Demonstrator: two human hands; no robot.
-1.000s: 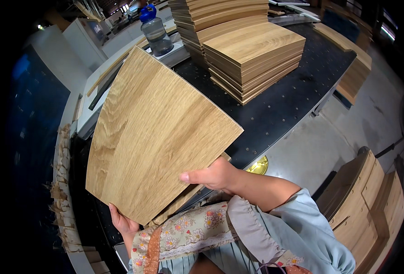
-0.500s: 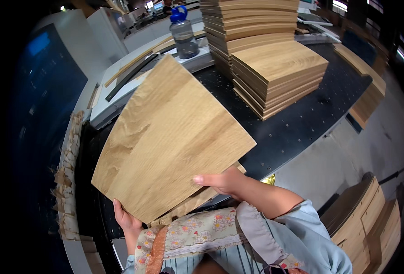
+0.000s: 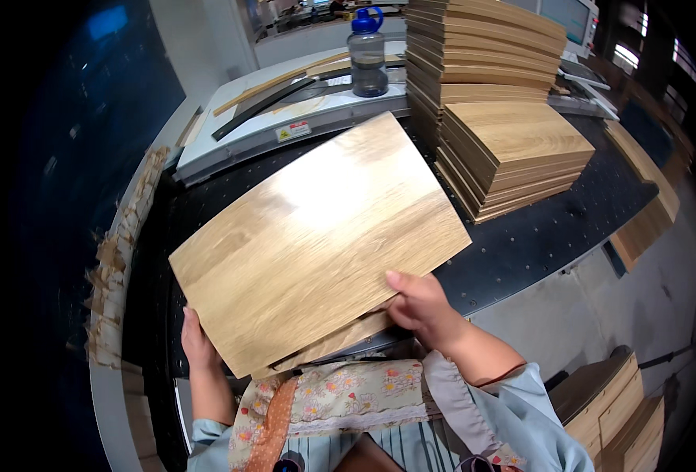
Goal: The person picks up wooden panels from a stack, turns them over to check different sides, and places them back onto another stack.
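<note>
A rectangular wood-grain panel (image 3: 309, 252) is held tilted in front of me, with bright glare on its upper face. My left hand (image 3: 200, 342) grips its left end near the lower corner, fingers mostly hidden behind it. On the near edge, toward the right, my right hand (image 3: 423, 307) is closed with the thumb on top and its fingers underneath. Below that near edge shows part of another wood-grain board (image 3: 336, 342); whether it is also in my hands I cannot tell.
A short stack of panels (image 3: 521, 149) stands on the black worktable (image 3: 513, 252), before a taller stack (image 3: 489, 47). A blue-lidded water bottle (image 3: 368, 59) and a dark strip (image 3: 261, 110) sit on the white surface behind. Wooden boards (image 3: 607, 401) stand at lower right.
The panel has turned clockwise and tipped, so light now glares off its face. Both hands keep their hold, and the right hand has shifted rightward in view. The surroundings have swung slightly right.
</note>
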